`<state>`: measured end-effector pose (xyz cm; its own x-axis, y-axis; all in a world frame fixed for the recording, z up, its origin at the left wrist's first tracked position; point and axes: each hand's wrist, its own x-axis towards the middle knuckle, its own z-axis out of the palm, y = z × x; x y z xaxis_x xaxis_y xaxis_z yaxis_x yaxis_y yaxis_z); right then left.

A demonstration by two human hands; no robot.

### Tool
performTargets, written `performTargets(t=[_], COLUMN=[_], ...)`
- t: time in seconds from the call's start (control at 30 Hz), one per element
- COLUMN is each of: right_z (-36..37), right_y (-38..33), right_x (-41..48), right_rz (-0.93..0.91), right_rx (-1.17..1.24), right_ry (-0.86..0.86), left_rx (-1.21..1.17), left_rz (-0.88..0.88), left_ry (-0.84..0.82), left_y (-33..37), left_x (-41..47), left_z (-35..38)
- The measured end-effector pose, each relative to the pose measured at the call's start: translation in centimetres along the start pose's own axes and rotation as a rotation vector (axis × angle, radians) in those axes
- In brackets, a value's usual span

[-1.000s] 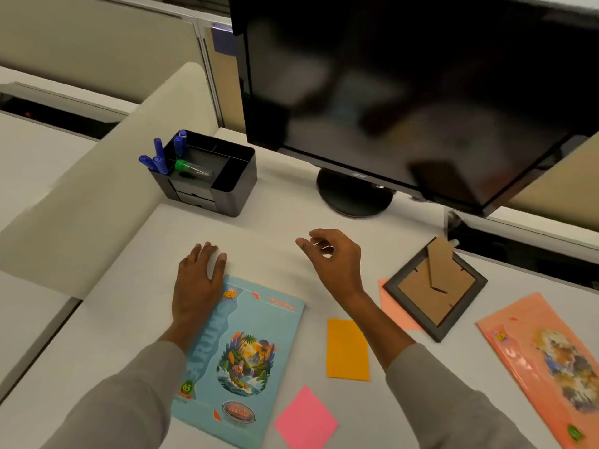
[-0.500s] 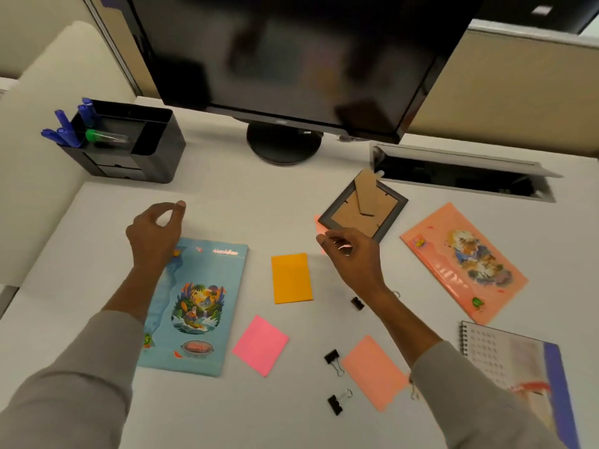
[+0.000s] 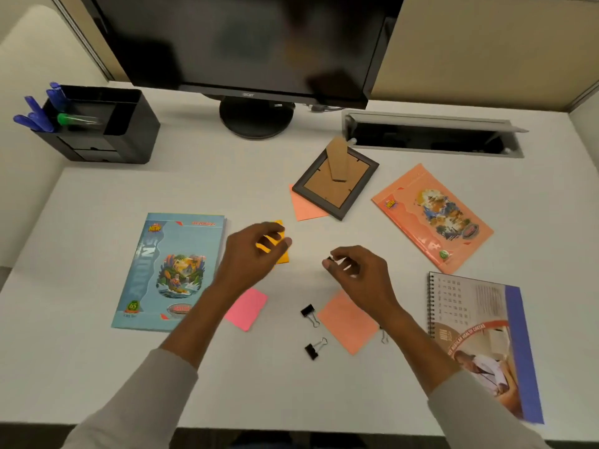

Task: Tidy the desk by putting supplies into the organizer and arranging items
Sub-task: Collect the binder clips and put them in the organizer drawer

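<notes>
Right hand [image 3: 359,277] is pinching a small black binder clip [image 3: 331,259] mid-surface. Left hand [image 3: 249,257] hovers loosely curled over the orange note [image 3: 282,258], holding nothing afaict. The organizer [image 3: 136,137] sits well off far-left, so the left hand's nearer it.

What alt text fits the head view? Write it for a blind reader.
A right hand pinches a small black binder clip at a white desk while the left hand hovers, fingers curved, over an orange sticky note. Notebooks, more notes, two loose clips and a face-down picture frame lie around; a black organizer with blue pens stands far left.
</notes>
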<state>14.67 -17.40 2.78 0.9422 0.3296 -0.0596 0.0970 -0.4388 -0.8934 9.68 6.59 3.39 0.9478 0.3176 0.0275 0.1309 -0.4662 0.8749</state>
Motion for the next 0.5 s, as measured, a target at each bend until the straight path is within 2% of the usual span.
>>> performTargets(t=[0.13, 0.23, 0.37, 0.5], right_z=[0.5, 1.1, 1.7, 2.1], right_y=[1.1, 1.9, 2.6, 2.9], right_x=[-3.2, -5.7, -8.2, -9.7], right_rz=[-0.038, -0.095, -0.170, -0.196], right_rx=[-0.069, -0.185, -0.437, -0.554], right_ry=[-0.095, -0.230, -0.462, -0.565], left_rx=[0.107, 0.197, 0.272, 0.302], left_rz=[0.025, 0.013, -0.018, -0.004], left_ry=[-0.194, -0.303, -0.413, -0.505], left_y=[0.0, -0.6, -1.7, -1.7], left_x=[-3.0, -5.1, -7.5, -8.5], left_z=[2.3, 3.7, 4.9, 5.0])
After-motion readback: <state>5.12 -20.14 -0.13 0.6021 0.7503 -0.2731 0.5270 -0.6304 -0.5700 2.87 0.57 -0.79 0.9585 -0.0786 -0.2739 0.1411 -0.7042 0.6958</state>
